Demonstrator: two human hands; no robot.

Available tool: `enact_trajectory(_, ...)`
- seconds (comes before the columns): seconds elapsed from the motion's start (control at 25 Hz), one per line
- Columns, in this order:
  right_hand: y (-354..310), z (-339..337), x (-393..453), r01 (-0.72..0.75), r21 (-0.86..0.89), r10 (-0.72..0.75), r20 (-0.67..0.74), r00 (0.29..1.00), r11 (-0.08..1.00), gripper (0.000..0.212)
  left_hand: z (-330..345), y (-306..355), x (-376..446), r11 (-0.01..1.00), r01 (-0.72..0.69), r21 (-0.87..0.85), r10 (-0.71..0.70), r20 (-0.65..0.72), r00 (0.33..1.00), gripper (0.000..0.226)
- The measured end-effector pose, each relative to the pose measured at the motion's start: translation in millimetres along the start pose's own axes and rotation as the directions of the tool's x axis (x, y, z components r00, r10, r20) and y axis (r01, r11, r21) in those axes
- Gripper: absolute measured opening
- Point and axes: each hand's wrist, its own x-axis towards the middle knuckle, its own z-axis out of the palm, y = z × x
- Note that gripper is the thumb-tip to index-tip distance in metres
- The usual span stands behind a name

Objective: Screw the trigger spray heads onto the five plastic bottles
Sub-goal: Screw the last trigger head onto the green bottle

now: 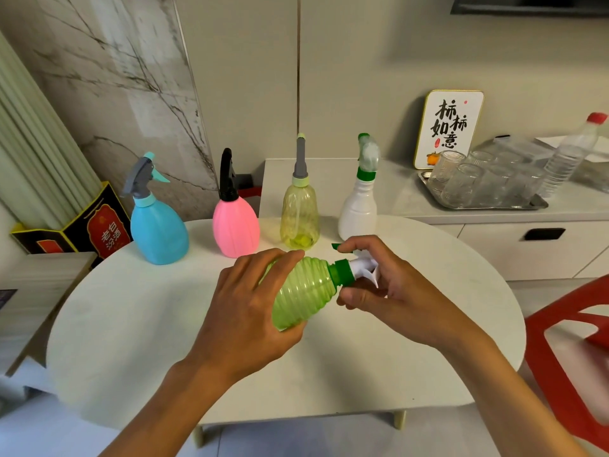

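My left hand [245,311] grips the ribbed body of a green bottle [304,291], held on its side above the white table [131,341]. My right hand [395,285] is closed around the white trigger spray head [361,267] with its dark green collar [342,272], which sits on the bottle's neck. Along the table's far edge stand four upright bottles with heads on: blue [158,225], pink [235,222], yellow [300,216] and white [358,209].
A metal tray [540,202] of upturned glasses, a framed sign [449,127] and a clear water bottle [570,156] are on the counter at the back right. A red chair [566,341] stands to the right. A black box [95,229] leans at the left.
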Motion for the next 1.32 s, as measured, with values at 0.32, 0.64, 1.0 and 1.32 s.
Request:
enact_trajectory(0.32, -4.1, -2.6, 1.8, -0.082, -0.003, 0.082, 0.052, 0.995, 0.997, 0.018, -1.4, 2.0, -2.7, 0.999, -0.019, 0.042, 0.019, 0.008, 1.000, 0.087)
enact_trajectory(0.64, -2.8, 1.2, 3.6, -0.119, -0.066, 0.116, -0.045, 0.992, 0.991, 0.013, 2.1, 1.7, -3.8, 0.998, -0.024, 0.053, 0.026, -0.021, 0.999, 0.087)
enact_trajectory(1.0, -7.0, 8.7, 3.1, 0.021, -0.055, -0.046, -0.497, 0.867, 0.998, 0.034, 6.0, 20.9, 5.5, 0.785, 0.338, -0.520, -0.310, 0.144, 0.940, 0.087)
enact_trajectory(1.32, -6.9, 16.8, 7.2, -0.105, 0.695, 0.204, -0.061, 0.977, 0.712, 0.037, 2.5, 19.1, 5.8, 0.097, 0.570, -0.816, -0.145, 0.555, 0.819, 0.061)
